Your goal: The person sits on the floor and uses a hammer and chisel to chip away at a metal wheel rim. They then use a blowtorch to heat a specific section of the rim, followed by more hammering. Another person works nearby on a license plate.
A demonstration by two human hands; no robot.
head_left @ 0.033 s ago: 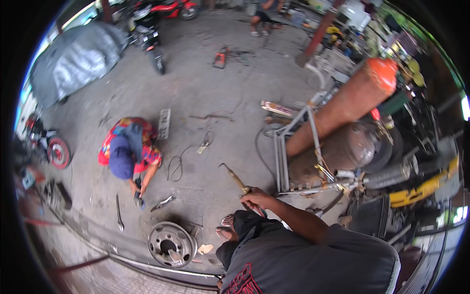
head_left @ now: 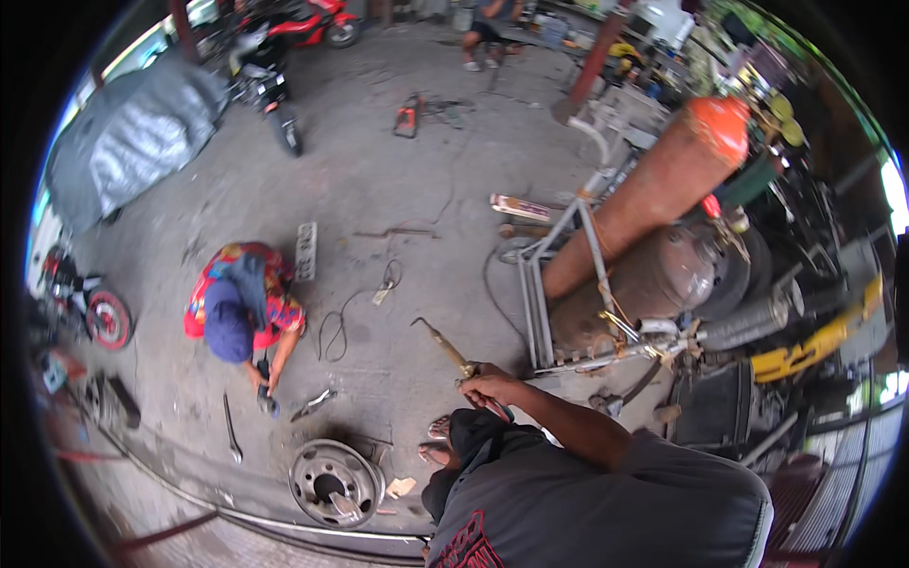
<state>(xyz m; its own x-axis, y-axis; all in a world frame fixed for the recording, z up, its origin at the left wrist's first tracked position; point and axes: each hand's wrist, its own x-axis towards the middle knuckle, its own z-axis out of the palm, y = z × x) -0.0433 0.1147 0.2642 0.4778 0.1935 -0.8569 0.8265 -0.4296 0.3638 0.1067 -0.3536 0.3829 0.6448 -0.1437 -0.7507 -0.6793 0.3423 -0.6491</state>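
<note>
Concrete workshop floor [head_left: 398, 218], oil-stained, cluttered at the edges. Grey tarp-covered shape [head_left: 128, 142] at upper left, red motorcycle [head_left: 303, 24] behind it. Orange gas cylinder [head_left: 663, 189] leans on a grey metal cart frame [head_left: 540, 284] at right, rusty tank [head_left: 653, 284] lying below it. Another person in a red patterned shirt and blue cap [head_left: 237, 303] crouches at left, hands down on a small tool on the floor. Steel wheel rim [head_left: 333, 481] lies flat near the bottom edge. Right hand [head_left: 492, 383] closed around the grip of a brass cutting torch [head_left: 445, 346], the torch's tip angled up-left above the floor, just in front of the cart. Left hand not visible.
</note>
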